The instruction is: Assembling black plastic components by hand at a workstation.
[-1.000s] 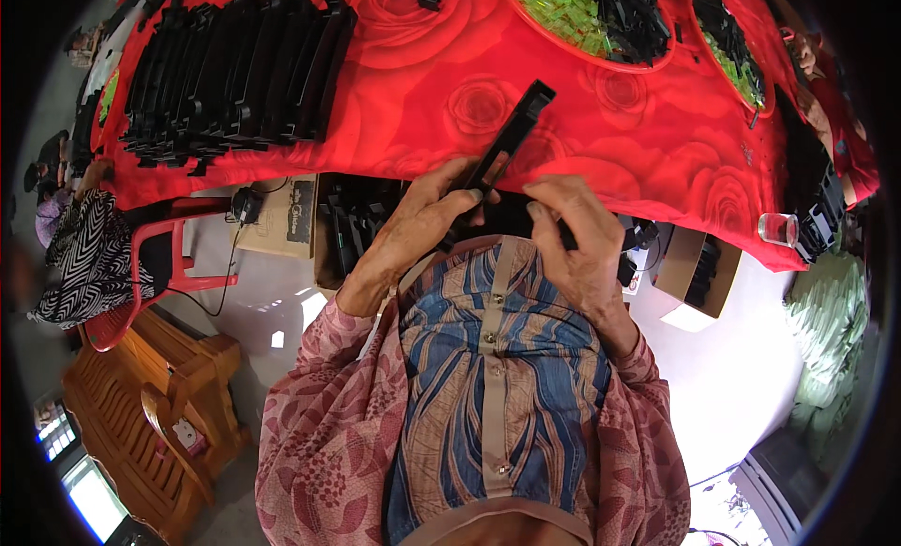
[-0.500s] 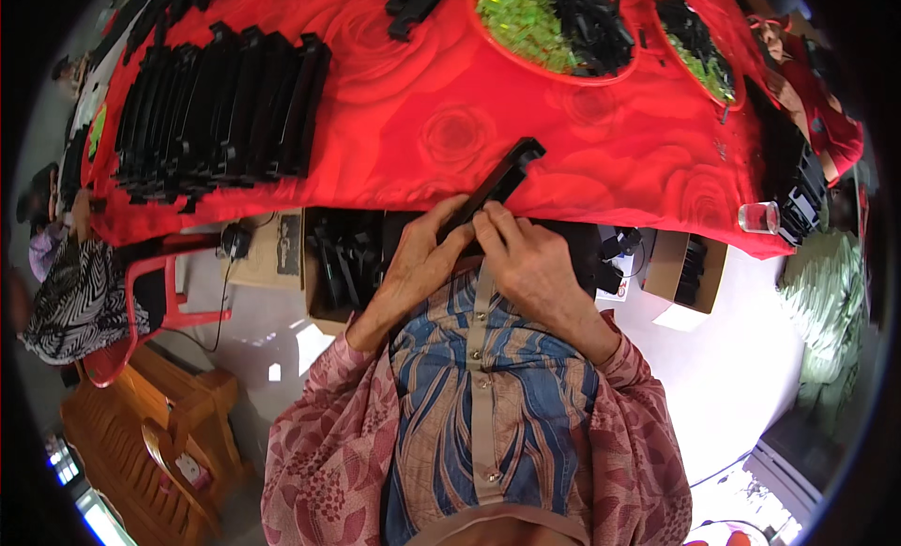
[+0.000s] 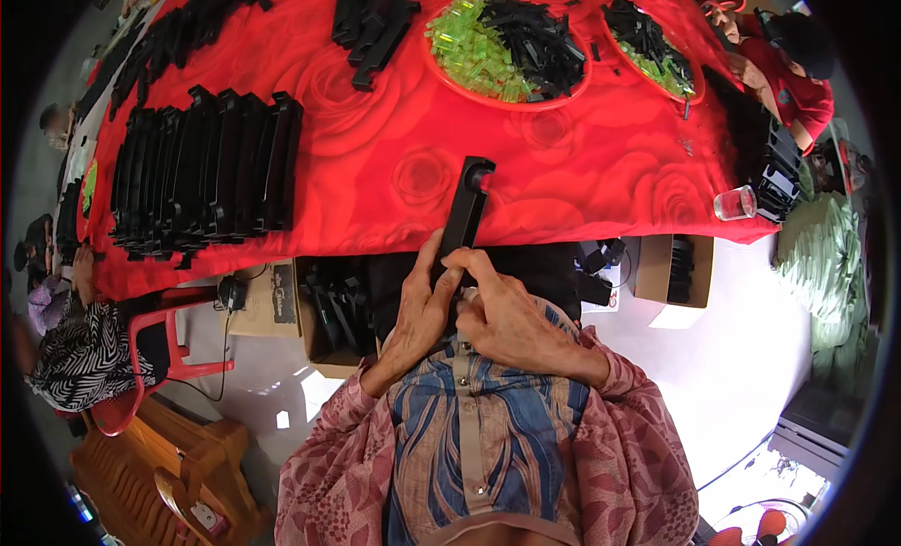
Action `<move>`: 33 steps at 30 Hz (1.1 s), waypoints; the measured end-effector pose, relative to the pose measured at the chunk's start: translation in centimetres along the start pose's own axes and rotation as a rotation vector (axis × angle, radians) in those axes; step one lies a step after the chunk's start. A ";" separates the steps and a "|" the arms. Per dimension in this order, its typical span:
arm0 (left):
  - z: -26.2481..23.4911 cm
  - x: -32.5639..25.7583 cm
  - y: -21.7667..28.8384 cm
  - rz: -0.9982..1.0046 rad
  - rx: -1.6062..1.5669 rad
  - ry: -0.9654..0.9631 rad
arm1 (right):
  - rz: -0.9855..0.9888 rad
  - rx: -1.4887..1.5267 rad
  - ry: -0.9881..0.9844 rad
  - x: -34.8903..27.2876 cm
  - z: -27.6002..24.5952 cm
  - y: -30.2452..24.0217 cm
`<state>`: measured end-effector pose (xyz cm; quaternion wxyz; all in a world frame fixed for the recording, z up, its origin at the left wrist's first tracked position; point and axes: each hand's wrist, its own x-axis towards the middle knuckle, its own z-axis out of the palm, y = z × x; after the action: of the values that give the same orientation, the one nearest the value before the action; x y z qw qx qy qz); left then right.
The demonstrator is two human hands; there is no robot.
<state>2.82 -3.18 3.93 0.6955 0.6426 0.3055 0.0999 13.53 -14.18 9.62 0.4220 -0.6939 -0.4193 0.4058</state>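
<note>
Pinching the near end of a black part (image 3: 463,208) in the fingers (image 3: 428,257) of the left hand (image 3: 416,316), clamped between thumb and forefinger. Touching that same end with the bent fingers of the right hand (image 3: 511,325); impossible to tell from above whether clamped or only resting there. Held at the near edge of the table (image 3: 563,184), probably to let both hands bear on one end and to leave the rest clear of the fingers. Seeing, beyond and left of the fingers, a row of parts (image 3: 202,175), likely packed side by side to save room. Seeing, farther ahead and rightward, a bowl (image 3: 526,107) of green bits (image 3: 460,48) and black bits (image 3: 535,39), perhaps set there for easy reach.

Pointing forward from the fingers, out over the table, with the long axis leaning slightly right of straight ahead. Ending, at the tip farthest from the fingers, in a rounded crook. Impossible to judge the tilt, or any contact with the cloth beneath.
</note>
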 end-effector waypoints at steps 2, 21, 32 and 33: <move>0.1 -0.1 -0.1 0.018 0.018 -0.008 | 0.070 0.064 -0.066 -0.2 -0.4 -0.4; -0.3 1.1 -1.4 0.204 0.045 -0.044 | 0.067 0.742 -0.076 0.4 -0.7 2.3; -0.6 0.6 -2.3 0.205 0.039 -0.024 | 0.123 0.695 -0.117 0.5 -2.2 2.6; -0.6 0.7 -2.6 0.231 0.057 -0.003 | 0.093 0.624 -0.141 0.5 -2.2 2.9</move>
<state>2.37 -2.67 1.19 0.6614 0.6930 0.2314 0.1697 16.41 -15.14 7.52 0.5652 -0.5198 -0.2706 0.5806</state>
